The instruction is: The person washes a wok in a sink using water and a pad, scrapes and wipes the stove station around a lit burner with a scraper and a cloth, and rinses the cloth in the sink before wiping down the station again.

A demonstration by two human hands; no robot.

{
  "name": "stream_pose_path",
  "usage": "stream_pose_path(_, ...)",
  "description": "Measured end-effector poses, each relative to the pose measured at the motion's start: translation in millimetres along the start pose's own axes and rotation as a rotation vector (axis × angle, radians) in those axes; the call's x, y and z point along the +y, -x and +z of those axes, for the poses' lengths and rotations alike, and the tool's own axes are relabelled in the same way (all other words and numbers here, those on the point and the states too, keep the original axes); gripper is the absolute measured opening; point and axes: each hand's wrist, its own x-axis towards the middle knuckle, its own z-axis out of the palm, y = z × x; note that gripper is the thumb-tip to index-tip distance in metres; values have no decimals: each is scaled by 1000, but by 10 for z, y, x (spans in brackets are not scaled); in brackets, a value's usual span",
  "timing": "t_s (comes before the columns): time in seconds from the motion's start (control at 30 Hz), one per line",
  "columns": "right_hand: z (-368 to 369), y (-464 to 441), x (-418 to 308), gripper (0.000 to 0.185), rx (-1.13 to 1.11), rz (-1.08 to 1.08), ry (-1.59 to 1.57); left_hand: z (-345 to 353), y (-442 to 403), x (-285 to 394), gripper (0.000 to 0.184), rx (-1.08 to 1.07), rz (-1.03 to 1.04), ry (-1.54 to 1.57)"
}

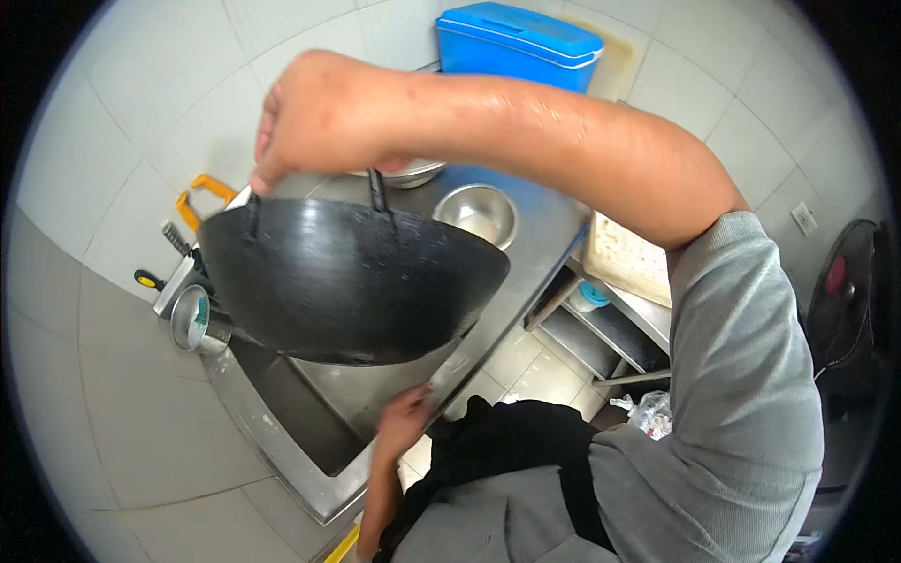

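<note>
My right hand (324,113) is closed around a looped handle on the rim of a large black wok (347,277). The wok hangs tilted over the sink, its dark rounded underside facing me. Lower down, my left hand (404,418) lies at the near metal edge of the sink (267,403), fingers fairly straight and partly blurred. It is apart from the wok. A metal bowl (477,214) stands behind the wok on the steel counter, and part of another metal bowl (413,174) shows under my right wrist.
Against the tiled wall are a blue box with a lid (516,42), a yellow-handled tool (202,197) and knives in a rack (176,277). A metal cup (192,319) sits at the sink's left corner. Right of the counter stands a shelf unit (601,333) carrying a pale tray (629,253).
</note>
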Motion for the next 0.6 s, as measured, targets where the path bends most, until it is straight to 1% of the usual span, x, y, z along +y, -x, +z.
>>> stream_pose_path(0.03, -51, -58, -32, 27, 0, 0, 1, 37, -74, 212, 36, -94, -146, 85)
stream_pose_path(0.07, -164, 34, -35, 28, 36, 48, 39, 758, -541, 357, 48, -183, 163, -16)
stream_pose_path(0.1, -223, 76, -54, 28, 65, 90, 65, 1198, -845, 307, 61, -178, 186, 11)
stream_pose_path(0.13, -301, 49, -41, 28, 63, 91, 63, 1226, -956, 298, 67, -229, 165, -40)
stream_pose_path(0.23, -504, 217, -52, 37, 64, -150, 595, 1918, -1991, 705, 81, 253, 58, 1)
stream_pose_path(0.27, -526, 161, -31, 38, 98, -154, 594, 1753, -2120, 909, 80, 250, -34, -44)
stream_pose_path(0.3, -556, 89, 15, 40, 133, -159, 592, 1844, -2288, 850, 80, 273, -39, -31)
stream_pose_path(0.33, -458, 46, 71, 40, 156, -53, 398, 1951, -2322, 717, 81, 258, 1, 87)
stream_pose_path(0.4, -588, 189, 244, 38, 250, -78, 377, 2005, -2274, 643, 83, 235, 36, 190)
stream_pose_path(0.43, -436, 195, 230, 37, 246, 33, 315, 1849, -1960, 632, 78, 71, 8, 172)
stream_pose_path(0.47, -553, 310, 241, 36, 295, 173, 300, 1789, -1901, 798, 73, -132, 48, 148)
stream_pose_path(0.5, -706, 329, 196, 33, 164, 333, 182, 1718, -1769, 798, 73, -119, 26, 152)
stream_pose_path(0.57, -838, 387, 539, 31, 15, 481, 61, 1513, -1520, 703, 63, -323, 240, 67)
stream_pose_path(0.6, -721, 477, 1016, 30, 193, 183, 266, 1392, -1445, 640, 63, -310, 228, 67)
